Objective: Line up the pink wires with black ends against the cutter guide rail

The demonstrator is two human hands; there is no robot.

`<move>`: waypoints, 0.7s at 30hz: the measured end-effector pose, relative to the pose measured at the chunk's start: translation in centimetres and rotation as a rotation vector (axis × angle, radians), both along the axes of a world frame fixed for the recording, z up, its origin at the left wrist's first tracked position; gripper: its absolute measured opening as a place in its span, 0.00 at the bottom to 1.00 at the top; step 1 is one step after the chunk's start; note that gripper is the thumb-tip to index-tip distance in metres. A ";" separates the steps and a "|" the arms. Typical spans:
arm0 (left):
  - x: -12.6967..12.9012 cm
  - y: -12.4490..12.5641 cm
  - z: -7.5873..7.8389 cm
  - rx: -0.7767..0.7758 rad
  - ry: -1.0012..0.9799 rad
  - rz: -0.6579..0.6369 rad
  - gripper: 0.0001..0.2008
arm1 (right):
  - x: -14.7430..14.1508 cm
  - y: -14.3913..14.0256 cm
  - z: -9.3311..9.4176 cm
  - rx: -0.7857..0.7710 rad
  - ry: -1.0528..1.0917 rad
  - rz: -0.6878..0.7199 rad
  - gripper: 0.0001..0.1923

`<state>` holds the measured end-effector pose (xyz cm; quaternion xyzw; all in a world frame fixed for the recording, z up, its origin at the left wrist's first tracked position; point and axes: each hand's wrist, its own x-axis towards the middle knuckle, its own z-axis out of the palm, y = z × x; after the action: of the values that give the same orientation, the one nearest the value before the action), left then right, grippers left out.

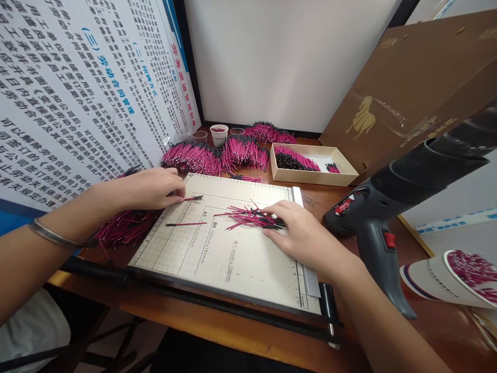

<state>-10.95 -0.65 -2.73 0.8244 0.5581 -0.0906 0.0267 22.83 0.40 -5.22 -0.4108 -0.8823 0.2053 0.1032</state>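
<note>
My left hand (161, 187) is closed in a pinch at the upper left of a cream paper-cutter board (209, 248). Thin pink wires with black ends (193, 198) stick out from its fingertips. One separate pink wire (186, 224) lies on the board just below. On the right, my right hand (301, 225) rests at the black-tipped end of a loose pile of pink wires (246, 216). Its thumb and forefinger are apart, on either side of the pile's edge. The other fingers are partly hidden.
Large heaps of pink wires (198, 157) stand behind the board. A shallow box (314, 178) holds more bundles. At right are a dark heat gun (382, 248) and a paper cup (430, 277) of pink pieces. The cutter's black arm (217, 303) runs along the front edge.
</note>
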 end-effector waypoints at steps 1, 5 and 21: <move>0.2 -0.1 0.1 -0.032 0.034 0.009 0.11 | 0.0 0.0 0.0 0.000 -0.002 0.000 0.17; 0.4 -0.7 1.0 -0.121 0.105 0.097 0.09 | 0.0 0.1 -0.1 0.000 -0.003 0.002 0.17; 0.1 -6.1 0.4 0.117 -0.222 0.190 0.17 | 0.1 0.2 -0.4 0.019 0.011 0.007 0.17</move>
<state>-10.84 -6.77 -2.29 0.7729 0.6316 0.0365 0.0487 22.94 0.61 -5.67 -0.4055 -0.8851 0.1994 0.1115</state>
